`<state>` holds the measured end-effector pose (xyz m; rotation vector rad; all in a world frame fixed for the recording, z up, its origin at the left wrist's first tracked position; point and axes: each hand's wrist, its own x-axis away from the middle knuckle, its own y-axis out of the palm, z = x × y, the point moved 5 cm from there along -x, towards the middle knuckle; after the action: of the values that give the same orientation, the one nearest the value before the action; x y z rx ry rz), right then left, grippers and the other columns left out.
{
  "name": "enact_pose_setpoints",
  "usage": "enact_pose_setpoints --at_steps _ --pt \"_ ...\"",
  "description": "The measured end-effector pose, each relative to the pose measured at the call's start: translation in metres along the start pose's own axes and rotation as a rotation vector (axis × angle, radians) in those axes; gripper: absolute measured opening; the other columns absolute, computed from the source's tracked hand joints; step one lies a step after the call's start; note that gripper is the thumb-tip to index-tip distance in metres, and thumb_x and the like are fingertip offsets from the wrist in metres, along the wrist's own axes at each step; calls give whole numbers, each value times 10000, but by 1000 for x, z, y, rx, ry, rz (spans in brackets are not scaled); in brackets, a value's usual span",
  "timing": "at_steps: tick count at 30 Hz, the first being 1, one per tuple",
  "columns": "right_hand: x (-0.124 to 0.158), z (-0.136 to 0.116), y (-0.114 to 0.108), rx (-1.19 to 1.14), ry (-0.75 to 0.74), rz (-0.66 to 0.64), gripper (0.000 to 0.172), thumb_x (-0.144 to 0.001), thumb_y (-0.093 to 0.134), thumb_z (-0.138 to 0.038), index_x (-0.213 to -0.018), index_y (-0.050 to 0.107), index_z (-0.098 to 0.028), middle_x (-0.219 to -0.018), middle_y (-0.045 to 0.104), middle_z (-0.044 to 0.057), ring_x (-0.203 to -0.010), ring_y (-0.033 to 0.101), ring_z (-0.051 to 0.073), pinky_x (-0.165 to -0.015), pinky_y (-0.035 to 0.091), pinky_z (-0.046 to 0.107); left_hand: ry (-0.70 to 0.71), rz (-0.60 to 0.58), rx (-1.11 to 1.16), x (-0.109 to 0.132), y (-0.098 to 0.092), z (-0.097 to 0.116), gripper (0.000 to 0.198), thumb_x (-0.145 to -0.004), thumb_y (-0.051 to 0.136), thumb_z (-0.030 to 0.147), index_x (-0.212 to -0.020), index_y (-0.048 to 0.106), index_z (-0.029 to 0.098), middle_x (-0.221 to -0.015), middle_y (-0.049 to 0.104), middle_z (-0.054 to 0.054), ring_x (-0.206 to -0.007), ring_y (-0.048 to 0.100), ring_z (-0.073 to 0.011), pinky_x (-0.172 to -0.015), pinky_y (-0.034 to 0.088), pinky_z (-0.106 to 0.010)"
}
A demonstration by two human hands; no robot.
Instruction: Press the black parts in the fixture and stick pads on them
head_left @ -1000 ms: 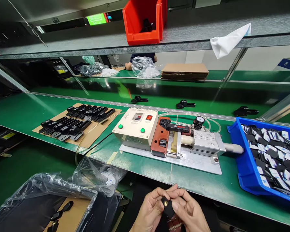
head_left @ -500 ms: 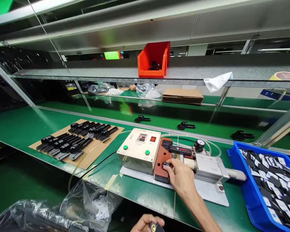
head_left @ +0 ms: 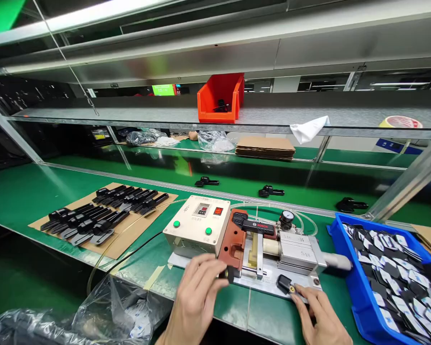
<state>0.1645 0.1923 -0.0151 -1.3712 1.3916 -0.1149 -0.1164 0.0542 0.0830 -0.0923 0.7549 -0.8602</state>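
My left hand (head_left: 196, 299) is at the front edge of the terracotta-coloured fixture block (head_left: 232, 244), its fingers (head_left: 215, 282) curled narrow around a small black part (head_left: 231, 274), which sits pinched at the tips, right against the block's lower corner. My right hand (head_left: 321, 318) is low at the other end of the aluminium base plate (head_left: 269, 282). Its fingers (head_left: 300, 291) are spread only a little, with their tips at a second black part (head_left: 285, 285). I can't tell whether they grip it or only touch it.

That second part lies flat on the plate with a brass insert (head_left: 292, 289) at its near end. Its long axis runs from upper left to lower right, so the brass end points at my right fingers, and my right hand is clearly the nearer one. The part sits just in front of the silver pneumatic cylinder (head_left: 301, 251), well apart from my left hand.

Behind the block is the cream control box (head_left: 197, 225) with its green buttons. To my right, the blue bin (head_left: 355, 287) is heaped with black pieces backed in white tape. To my left, black parts lie in rows on a cardboard sheet (head_left: 111, 242) on the green bench (head_left: 17, 196).
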Motion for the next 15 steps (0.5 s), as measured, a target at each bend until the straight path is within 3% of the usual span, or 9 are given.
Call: enact_pose_setpoints --at_steps 3,7,9,11,13,15 --pt "6 -19 -24 -86 -98 59 332 -1007 599 -386 -1293 636 -221 -1128 725 77 -800 727 178 -707 578 250 302 -139 -396 -43 18 7 281 -913 613 231 -1159 743 271 -1129 760 -21 -1234 562 -231 -1070 387 -345" --pt "4 -28 -81 -171 -235 171 239 -957 619 -91 -1168 657 -197 -992 729 59 -895 711 169 -816 556 257 628 -233 -703 -64 54 -3 154 -932 590 267 -955 741 247 -1026 754 0 -1223 548 -262 -1027 347 -391" --pt "-5 -8 -113 -94 -179 253 234 -960 620 -88 -1144 664 -225 -982 726 24 -898 692 144 -838 535 259 648 -270 -803 -66 64 -13 192 -942 563 199 -957 748 248 -1071 747 22 -1295 519 -258 -1070 334 -403" --pt "-19 29 -139 47 14 276 148 -1006 598 -226 -1119 680 -276 -1040 731 -5 -955 691 158 -872 528 297 670 -274 -875 -65 67 -20 246 -944 541 156 -1003 760 252 -1159 735 22 -1359 484 -267 -1098 338 -418" --pt "-38 73 -153 168 218 236 184 -1023 556 -351 -1099 704 -270 -1078 728 20 -956 700 226 -811 526 368 747 -241 -904 -62 65 -20 232 -947 551 212 -1036 763 239 -1233 715 -9 -1369 482 -295 -1074 363 -433" --pt "-56 109 -153 241 331 135 229 -980 597 -354 -1104 730 -215 -1064 719 86 -916 701 309 -704 492 405 796 -213 -886 -59 60 -15 257 -949 563 315 -1108 743 224 -1316 679 -37 -1360 498 -297 -1053 392 -431"
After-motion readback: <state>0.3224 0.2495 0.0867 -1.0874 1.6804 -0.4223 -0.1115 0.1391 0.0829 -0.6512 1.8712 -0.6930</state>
